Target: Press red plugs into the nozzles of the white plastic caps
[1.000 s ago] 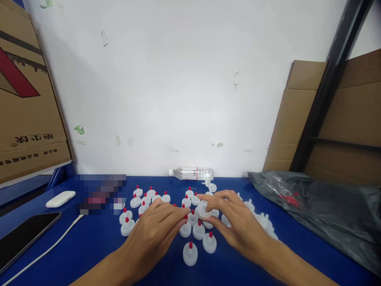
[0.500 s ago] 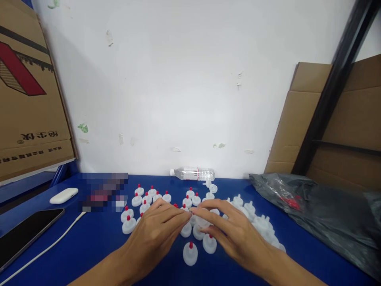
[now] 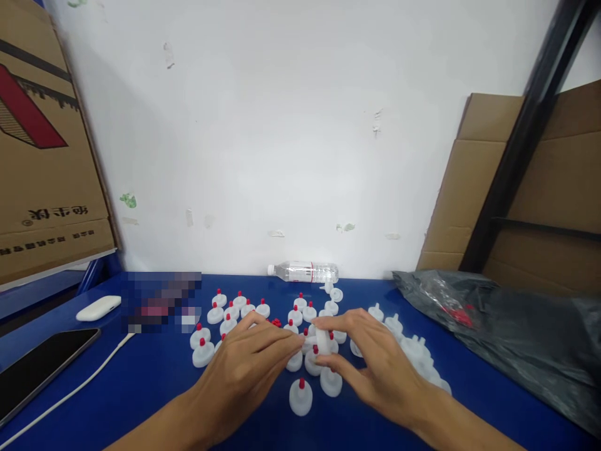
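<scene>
Between the thumb and fingers of my right hand [image 3: 375, 360] is a white plastic nozzle cap [image 3: 322, 340], turned on its side with its narrow end toward the left. My left hand [image 3: 248, 357] is beside it, fingers pressed together, their tips close to the narrow end. What those fingers pinch, if anything, is hidden. Below and around both hands stand several white caps with red tips, one of them a red-tipped cap [image 3: 300, 398] nearest me. Right of my right hand lies a pile of white caps without red tips [image 3: 416, 354].
A clear plastic bottle [image 3: 305, 272] lies against the wall. Small red pieces [image 3: 276, 323] sit behind my left hand. At right is a grey plastic bag [image 3: 516, 344] with a clear bag of red pieces [image 3: 460, 315]. A phone [image 3: 47, 363], white case [image 3: 98, 308] and cable [image 3: 70, 398] are at left.
The held cap has turned, so its rim now shows edge-on between my right thumb and fingers. My left hand has hardly moved.
</scene>
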Available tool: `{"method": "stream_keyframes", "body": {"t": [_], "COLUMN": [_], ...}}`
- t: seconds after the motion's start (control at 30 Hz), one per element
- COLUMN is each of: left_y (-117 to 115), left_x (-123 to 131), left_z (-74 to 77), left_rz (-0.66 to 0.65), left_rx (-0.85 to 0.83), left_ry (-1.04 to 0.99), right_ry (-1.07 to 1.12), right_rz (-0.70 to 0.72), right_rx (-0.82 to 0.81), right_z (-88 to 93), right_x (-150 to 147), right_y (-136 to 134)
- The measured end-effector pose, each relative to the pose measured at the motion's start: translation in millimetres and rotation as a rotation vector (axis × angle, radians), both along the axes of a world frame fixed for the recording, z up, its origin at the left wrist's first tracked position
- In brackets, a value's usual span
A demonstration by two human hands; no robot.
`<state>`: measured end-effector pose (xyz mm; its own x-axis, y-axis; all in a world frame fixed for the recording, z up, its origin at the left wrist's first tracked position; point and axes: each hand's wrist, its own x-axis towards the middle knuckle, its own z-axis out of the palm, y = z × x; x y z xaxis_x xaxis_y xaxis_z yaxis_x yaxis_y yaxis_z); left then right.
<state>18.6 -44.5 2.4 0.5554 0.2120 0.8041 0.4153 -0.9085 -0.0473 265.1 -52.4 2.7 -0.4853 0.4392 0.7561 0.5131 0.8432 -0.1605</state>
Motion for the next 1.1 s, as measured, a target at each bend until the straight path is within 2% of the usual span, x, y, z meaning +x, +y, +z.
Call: {"method": "stream_keyframes", "body": {"t": [0.2,0.33,0.53,0.67,0.77,0.87,1.0,1.1], "left_y": [1,0,-7,-13,-14,-11,-9,-13], "left_x": [-2,2,8,8,8,8,8,9], "left_z": [-1.9,0.1,2.8,-1.1,-4.3,-5.2,-3.4,-1.4], "left_rz": [-0.042,-0.010,-0.004,-0.037,-0.066,-0.055,-0.025,0.007], "left_rx": [-0.015,-0.026,-0.174,-0.296,-0.314,-0.284,-0.189,-0.200], "left_ry": [0.008,0.021,0.085,0.058,0.018,0.010,0.103,0.118], "right_ry": [0.008,0.024,0.004,-0.028,-0.030,-0.056,-0.228,-0.282], "right_rz": [0.033,0.077,0.102,0.123,0.140,0.099,-0.010,-0.080], "right_rx": [0.021,-0.028,0.011,0.026,0.044,0.047,0.016,0.010], "right_z": [-3.8,-8.0,-6.8,-4.6,-4.7,-1.9,9.0,13.8], "right_x": [0,-2,-7,-12,-14,-13,-7,-1], "right_y": [-1,-2,-6,-12,-15,-16,-12,-6]}}
